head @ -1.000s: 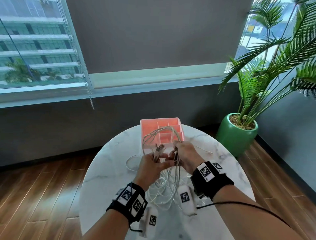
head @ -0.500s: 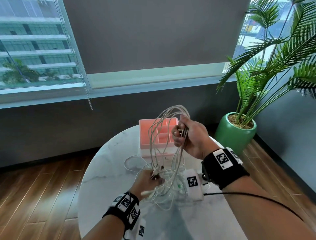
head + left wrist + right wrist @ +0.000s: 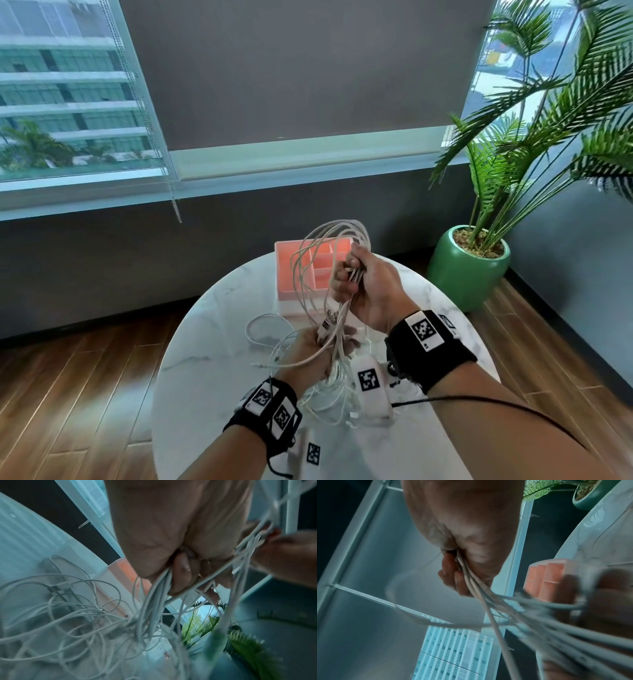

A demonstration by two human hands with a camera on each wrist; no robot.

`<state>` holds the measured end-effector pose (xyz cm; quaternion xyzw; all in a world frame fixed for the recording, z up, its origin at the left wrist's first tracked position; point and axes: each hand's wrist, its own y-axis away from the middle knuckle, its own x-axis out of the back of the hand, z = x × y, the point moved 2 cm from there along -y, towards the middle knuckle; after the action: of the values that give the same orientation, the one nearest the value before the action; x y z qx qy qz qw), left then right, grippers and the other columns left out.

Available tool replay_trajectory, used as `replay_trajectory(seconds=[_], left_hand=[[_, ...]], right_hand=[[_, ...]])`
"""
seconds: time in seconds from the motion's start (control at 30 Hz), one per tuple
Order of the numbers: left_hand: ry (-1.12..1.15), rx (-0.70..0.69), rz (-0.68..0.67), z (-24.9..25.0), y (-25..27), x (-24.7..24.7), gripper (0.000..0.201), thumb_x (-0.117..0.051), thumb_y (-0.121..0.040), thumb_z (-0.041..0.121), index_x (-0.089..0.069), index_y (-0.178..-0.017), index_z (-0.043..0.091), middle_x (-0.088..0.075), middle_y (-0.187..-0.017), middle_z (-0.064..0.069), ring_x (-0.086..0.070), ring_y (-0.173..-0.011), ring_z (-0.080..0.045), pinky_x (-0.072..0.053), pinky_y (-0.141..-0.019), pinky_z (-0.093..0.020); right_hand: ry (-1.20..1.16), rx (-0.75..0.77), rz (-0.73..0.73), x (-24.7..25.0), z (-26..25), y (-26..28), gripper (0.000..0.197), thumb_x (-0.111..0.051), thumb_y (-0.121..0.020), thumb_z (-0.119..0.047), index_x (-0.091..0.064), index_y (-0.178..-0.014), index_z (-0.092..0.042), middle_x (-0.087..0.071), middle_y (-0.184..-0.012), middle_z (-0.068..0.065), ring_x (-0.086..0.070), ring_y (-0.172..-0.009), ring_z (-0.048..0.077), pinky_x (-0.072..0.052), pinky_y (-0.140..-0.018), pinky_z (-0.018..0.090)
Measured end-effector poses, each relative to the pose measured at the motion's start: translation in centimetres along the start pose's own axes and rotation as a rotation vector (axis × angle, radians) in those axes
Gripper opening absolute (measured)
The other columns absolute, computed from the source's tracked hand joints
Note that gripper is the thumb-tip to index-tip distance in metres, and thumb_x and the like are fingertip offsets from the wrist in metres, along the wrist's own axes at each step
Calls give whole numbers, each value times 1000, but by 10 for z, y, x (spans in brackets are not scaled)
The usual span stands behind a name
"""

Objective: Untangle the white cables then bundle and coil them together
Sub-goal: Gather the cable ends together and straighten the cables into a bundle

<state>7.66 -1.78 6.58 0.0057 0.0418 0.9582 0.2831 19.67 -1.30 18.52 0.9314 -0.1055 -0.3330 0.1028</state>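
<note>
A tangle of white cables (image 3: 310,274) stretches between my two hands above a round marble table (image 3: 205,359). My right hand (image 3: 363,277) is raised and grips several strands in a fist; a loop arcs above it. The right wrist view shows those cables (image 3: 471,582) running out of the curled fingers. Lower down, my left hand (image 3: 320,346) grips the same bunch near its plugs. In the left wrist view the cables (image 3: 154,588) pass through the closed fingers, and more loose loops (image 3: 68,608) lie on the table.
A pink compartment organiser (image 3: 315,270) stands at the table's far side, behind the cables. A potted palm in a green pot (image 3: 469,267) stands on the floor to the right. Wooden floor surrounds the table; a window and dark wall lie beyond.
My right hand rose from beside the left, drawing the cables up into a tall loop, and has held there. My left hand dropped toward the table with the lower end.
</note>
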Motion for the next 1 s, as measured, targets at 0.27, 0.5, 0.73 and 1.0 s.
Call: replay_trajectory(seconds=[0.27,0.5,0.73,1.0], left_hand=[[-225,92,72,-39,-1,35,21,-78,-78,-4,-74,-70,16,-70,-65,8,-59,-59,-4,-47,-60,-20],[-270,54,140,-32,4,57,22,-82,-74,-4,-74,-82,15,-72,-70,9,-63,-66,-1,-53,-70,-18],[-487,52,154,-41,4,76,21,-80,-68,20,-73,-88,19,-77,-80,3,-72,-74,-13,-57,-72,-34],[-463,164,149,-61,1,111,30,-91,-55,18,-74,-80,13,-69,-70,5,-61,-67,-9,-58,-81,-40]], right_hand=[[-98,195,-68,-5,-77,8,44,-39,-104,-36,-38,-62,-21,-40,-58,2,-26,-42,11,-23,-47,24],[66,223,-125,5,-119,13,41,-40,-102,-33,-39,-62,-22,-39,-58,0,-24,-36,6,-22,-33,17],[231,251,-77,15,-122,19,41,-43,-102,-32,-40,-63,-20,-40,-56,4,-23,-36,8,-20,-36,15],[404,294,133,57,-127,13,42,-49,-99,-29,-38,-60,-20,-40,-51,6,-22,-33,9,-19,-38,12]])
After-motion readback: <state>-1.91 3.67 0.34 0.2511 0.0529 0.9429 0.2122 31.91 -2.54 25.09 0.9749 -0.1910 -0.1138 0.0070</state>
